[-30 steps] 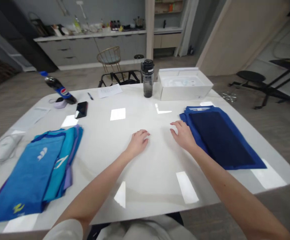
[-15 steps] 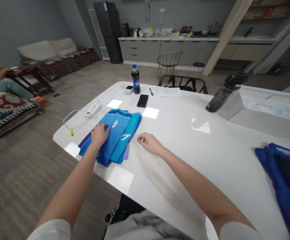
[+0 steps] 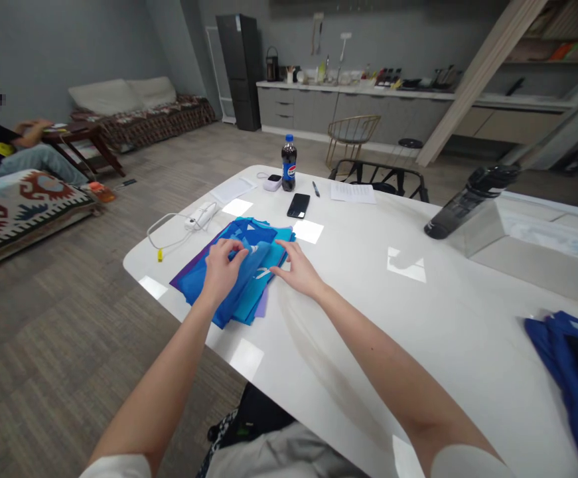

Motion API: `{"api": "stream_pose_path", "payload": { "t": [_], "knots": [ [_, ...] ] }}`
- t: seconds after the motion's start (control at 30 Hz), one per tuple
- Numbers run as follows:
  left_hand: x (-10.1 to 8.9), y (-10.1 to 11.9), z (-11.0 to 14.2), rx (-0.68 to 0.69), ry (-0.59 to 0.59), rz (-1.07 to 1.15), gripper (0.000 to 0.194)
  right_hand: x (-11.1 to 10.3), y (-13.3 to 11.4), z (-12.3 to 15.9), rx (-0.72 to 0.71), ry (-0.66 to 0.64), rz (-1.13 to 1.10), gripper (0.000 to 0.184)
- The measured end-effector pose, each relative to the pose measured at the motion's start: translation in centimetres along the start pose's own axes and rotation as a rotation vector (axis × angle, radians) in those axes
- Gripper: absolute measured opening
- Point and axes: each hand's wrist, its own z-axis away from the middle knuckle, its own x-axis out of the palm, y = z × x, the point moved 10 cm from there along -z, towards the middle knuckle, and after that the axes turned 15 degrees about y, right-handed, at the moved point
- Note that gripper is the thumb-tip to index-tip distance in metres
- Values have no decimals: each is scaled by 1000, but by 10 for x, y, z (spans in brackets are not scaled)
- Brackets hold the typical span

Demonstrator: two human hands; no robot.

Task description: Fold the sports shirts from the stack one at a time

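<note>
On the head view, I have the left hand (image 3: 223,267) closed in a pinch on raised, rumpled folds of the thin blue shirt (image 3: 236,287), uppermost in a soft, flat pile (image 3: 253,300) beneath it. The right hand (image 3: 298,271) is half open, thumb spread from the fingers, at the pile's right edge; I can't tell whether it grips any cloth. White print I can't read shows between the hands on the teal shirt (image 3: 283,260), and lilac cloth (image 3: 261,304) pokes out nearer me than the right hand.

Just beyond that hand lies a glossy black phone (image 3: 298,206); behind it stands a Pepsi bottle (image 3: 289,166), blue-capped with a round logo. Well right of the right hand are a smoky see-through tumbler (image 3: 460,202) and dark-blue clothing (image 3: 557,358).

The table (image 3: 358,279) is smooth, shiny white. Far past both hands I see grey cabinets (image 3: 313,106), and beyond the left, a sofa (image 3: 144,126) with a patterned cover.
</note>
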Motion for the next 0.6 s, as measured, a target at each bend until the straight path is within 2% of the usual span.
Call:
{"api": "stream_pose_path", "payload": {
  "t": [0.03, 0.07, 0.13, 0.2, 0.27, 0.3, 0.37, 0.4, 0.47, 0.53, 0.6],
  "knots": [
    [5, 27, 6, 75, -42, 45, 12, -6, -5, 1, -29, -2, -39, 66],
    [13, 54, 12, 153, -91, 84, 12, -12, -9, 1, -54, -9, -71, 60],
    [32, 105, 27, 292, -170, 144, 13, -31, -12, 2, -71, -6, -84, 34],
    [56, 146, 39, 387, -202, 184, 15, -64, -6, 8, -34, 47, -9, 10],
    [82, 172, 48, 409, -171, 161, 20, -115, 7, 23, 50, 170, 136, 14],
    [95, 178, 52, 384, -143, 110, 25, -146, 14, 36, 101, 251, 220, 19],
    [125, 176, 60, 262, -100, -44, 42, -210, 24, 74, 200, 412, 379, 28],
    [143, 171, 67, 179, -113, -118, 52, -240, 26, 97, 240, 483, 449, 31],
    [187, 161, 89, 25, -243, -201, 67, -289, 28, 150, 309, 580, 555, 31],
    [238, 163, 118, -55, -446, -198, 73, -321, 26, 203, 362, 617, 631, 32],
    [284, 185, 146, -26, -611, -150, 74, -332, 20, 250, 380, 572, 670, 32]
  ]
}}
